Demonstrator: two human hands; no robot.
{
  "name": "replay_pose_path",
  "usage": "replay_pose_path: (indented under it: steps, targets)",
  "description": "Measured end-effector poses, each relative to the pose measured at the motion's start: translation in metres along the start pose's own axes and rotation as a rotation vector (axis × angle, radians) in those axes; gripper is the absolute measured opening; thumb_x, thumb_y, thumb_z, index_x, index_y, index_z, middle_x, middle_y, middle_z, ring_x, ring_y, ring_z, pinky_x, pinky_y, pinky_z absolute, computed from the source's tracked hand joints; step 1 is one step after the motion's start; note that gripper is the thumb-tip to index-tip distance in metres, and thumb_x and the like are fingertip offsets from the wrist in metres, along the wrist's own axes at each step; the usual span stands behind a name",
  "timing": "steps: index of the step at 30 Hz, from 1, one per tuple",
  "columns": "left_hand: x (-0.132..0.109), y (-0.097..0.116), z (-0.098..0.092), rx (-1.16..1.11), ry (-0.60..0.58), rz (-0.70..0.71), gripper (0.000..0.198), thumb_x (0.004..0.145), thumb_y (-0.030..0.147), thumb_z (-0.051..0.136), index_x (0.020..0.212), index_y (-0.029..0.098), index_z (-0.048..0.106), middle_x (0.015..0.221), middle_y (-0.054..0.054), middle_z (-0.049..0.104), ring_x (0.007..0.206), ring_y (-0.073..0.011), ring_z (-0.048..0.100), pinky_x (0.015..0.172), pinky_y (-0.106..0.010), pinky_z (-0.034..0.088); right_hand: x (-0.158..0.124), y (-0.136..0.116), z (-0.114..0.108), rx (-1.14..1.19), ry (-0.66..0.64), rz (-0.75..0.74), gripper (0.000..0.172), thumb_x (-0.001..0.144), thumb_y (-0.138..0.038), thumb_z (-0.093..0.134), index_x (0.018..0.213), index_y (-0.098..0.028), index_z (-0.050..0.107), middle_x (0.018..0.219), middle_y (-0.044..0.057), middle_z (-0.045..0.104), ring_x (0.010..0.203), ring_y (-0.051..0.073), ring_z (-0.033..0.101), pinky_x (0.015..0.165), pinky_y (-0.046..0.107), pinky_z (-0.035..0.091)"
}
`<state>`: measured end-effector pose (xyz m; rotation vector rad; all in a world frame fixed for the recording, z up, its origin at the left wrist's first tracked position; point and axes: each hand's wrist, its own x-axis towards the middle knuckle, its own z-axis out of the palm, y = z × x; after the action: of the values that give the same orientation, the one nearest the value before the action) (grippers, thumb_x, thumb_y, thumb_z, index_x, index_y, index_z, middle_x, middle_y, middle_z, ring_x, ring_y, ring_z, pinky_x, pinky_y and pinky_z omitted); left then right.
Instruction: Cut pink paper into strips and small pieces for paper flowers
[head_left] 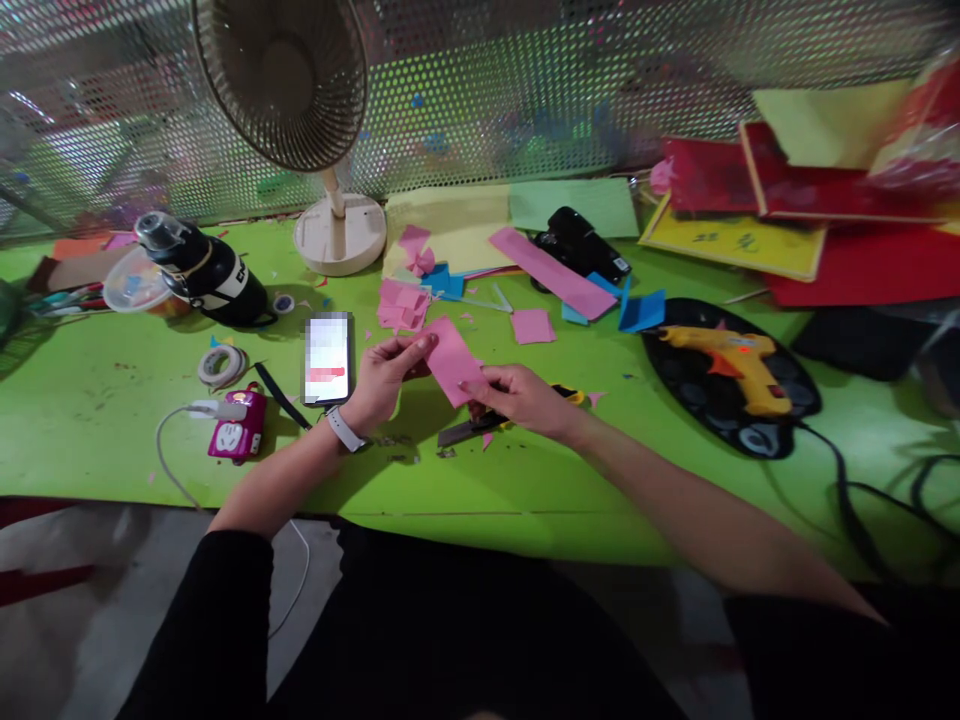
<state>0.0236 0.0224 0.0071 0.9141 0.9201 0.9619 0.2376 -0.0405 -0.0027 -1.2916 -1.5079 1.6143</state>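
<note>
A pink paper rectangle is held up between both my hands, over the green table. My left hand pinches its upper left end between thumb and fingers. At the lower right end, my right hand grips the paper the same way. Beneath the right hand lies a tool with a grey blade and black-and-yellow handle, partly covered by that hand. Behind the paper sit small pink paper pieces, a pink square, a long pink strip and folded blue paper.
A lit phone, white tape roll and purple power adapter lie left. Farther back stand a black bottle and a fan. On the right, a yellow glue gun rests on a black tray, its cable trailing right.
</note>
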Motion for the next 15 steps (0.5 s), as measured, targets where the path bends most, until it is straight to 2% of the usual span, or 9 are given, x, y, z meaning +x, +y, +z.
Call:
replay_pose_path:
  steps: [4,7,9,12,15]
  targets:
    - [0.003,0.001,-0.002,-0.031,0.02,-0.037,0.04,0.064,0.044,0.095,0.079,0.016,0.07,0.082,-0.001,0.075,0.074,-0.0108,0.071,0.073,-0.026,0.059,-0.002,-0.002,0.002,0.027,-0.019,-0.031,0.052,0.092,-0.069,0.059,0.084,-0.019,0.067,0.069,0.003,0.065,0.058,0.013,0.059,0.053,0.028,0.051]
    - [0.002,0.001,-0.004,-0.003,-0.009,-0.114,0.043,0.07,0.05,0.091,0.083,0.015,0.068,0.08,-0.002,0.074,0.069,-0.0101,0.07,0.064,-0.023,0.056,0.0,0.0,0.005,-0.006,0.034,-0.058,0.055,0.092,-0.073,0.055,0.08,-0.02,0.062,0.065,0.001,0.06,0.052,0.011,0.051,0.048,0.027,0.044]
    - [-0.002,-0.002,-0.004,0.07,-0.144,-0.219,0.047,0.075,0.056,0.086,0.088,0.013,0.069,0.076,-0.004,0.073,0.063,-0.0111,0.069,0.058,-0.023,0.053,0.002,0.003,0.007,-0.055,0.101,-0.076,0.056,0.093,-0.075,0.051,0.082,-0.021,0.062,0.065,0.001,0.059,0.052,0.013,0.049,0.047,0.029,0.042]
    - [-0.01,-0.007,0.0,0.169,-0.38,-0.319,0.048,0.075,0.051,0.089,0.094,0.01,0.072,0.079,-0.008,0.075,0.063,-0.0126,0.07,0.06,-0.024,0.055,0.004,0.006,0.011,-0.146,0.197,-0.129,0.058,0.094,-0.076,0.047,0.084,-0.021,0.063,0.071,0.003,0.061,0.061,0.016,0.053,0.054,0.032,0.044]
    - [-0.015,-0.011,0.004,0.174,-0.437,-0.299,0.045,0.074,0.046,0.09,0.093,0.009,0.074,0.082,-0.01,0.077,0.065,-0.0127,0.071,0.064,-0.025,0.058,0.004,0.004,0.015,-0.21,0.221,-0.168,0.059,0.095,-0.077,0.043,0.079,-0.022,0.059,0.069,0.003,0.058,0.064,0.018,0.053,0.058,0.033,0.043]
